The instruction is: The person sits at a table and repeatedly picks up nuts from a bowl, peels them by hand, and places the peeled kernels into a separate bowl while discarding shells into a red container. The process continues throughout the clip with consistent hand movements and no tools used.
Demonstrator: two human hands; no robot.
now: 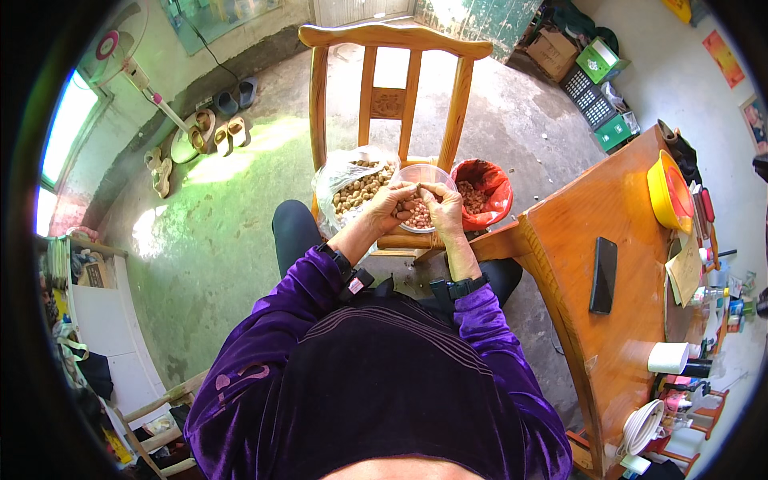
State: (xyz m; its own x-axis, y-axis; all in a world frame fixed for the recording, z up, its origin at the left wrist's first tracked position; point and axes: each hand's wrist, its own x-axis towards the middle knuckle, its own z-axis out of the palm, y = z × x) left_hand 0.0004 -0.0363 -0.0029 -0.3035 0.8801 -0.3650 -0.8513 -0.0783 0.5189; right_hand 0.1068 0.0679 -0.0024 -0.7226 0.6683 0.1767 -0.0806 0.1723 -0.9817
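Note:
My left hand [393,205] and my right hand [443,207] meet fingertip to fingertip over a clear plastic tub [427,174]. Between thumbs and forefingers they pinch a small brownish piece, seemingly a peanut [419,188]; the fingers partly hide it. Small brown pieces also show in the curled fingers of my left hand. Reddish shelled peanuts [418,217] lie in the tub. To its left, a white plastic bag [329,180] holds unshelled peanuts [360,191]. On the right, a red bag-lined container [498,207] contains broken shells [472,197].
All three containers stand on the seat of a wooden chair [396,36], its back facing me. At my right is a wooden table [570,240] with a phone [603,276], a yellow basin [657,192] and a paper roll [667,358]. Shoes [230,133] and a standing fan [157,99] are at far left.

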